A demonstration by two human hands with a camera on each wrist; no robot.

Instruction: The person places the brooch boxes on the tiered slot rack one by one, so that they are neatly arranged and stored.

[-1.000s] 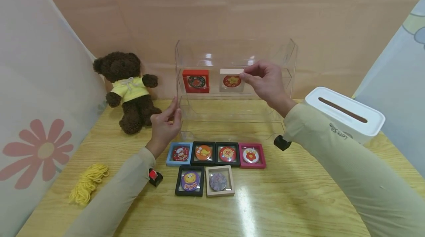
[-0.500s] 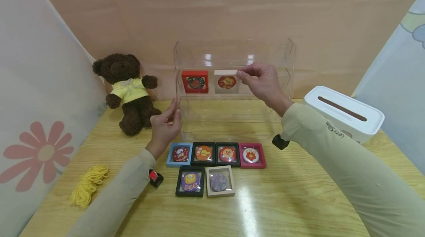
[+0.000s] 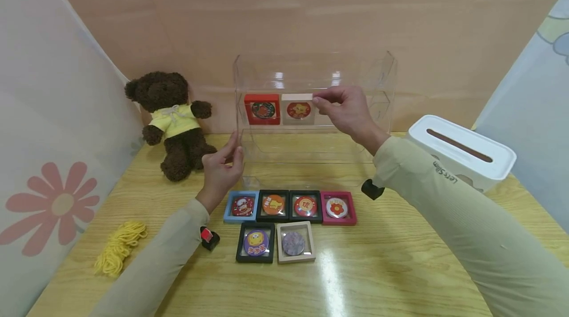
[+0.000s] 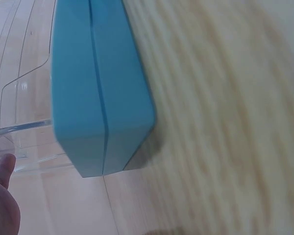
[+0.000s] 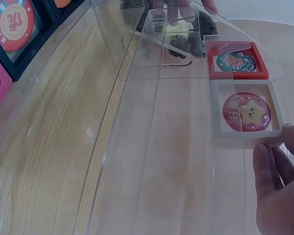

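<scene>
Peach cloth (image 3: pixel 311 11) backs the tabletop (image 3: pixel 391 253); my right fingers (image 3: pixel 331 94) pinch the star frame (image 3: pixel 298 110) beside the red frame (image 3: pixel 263 109) on the clear rack (image 3: pixel 311 144), which my left fingers (image 3: pixel 228 148) clamp, presumably for steadiness.

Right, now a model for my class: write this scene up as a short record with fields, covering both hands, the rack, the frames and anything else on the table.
Right hand: pinches white frame by its right edge
Left hand: holds left edge of clear rack
On rack: white frame, close beside red frame
Frames, row nearest rack: blue frame, orange-badge black frame, red-badge black frame, pink frame
Frames, row nearest person: purple-badge black frame, beige frame
Left side: brown bear in yellow shirt, yellow yarn
Right side: white tissue box
</scene>
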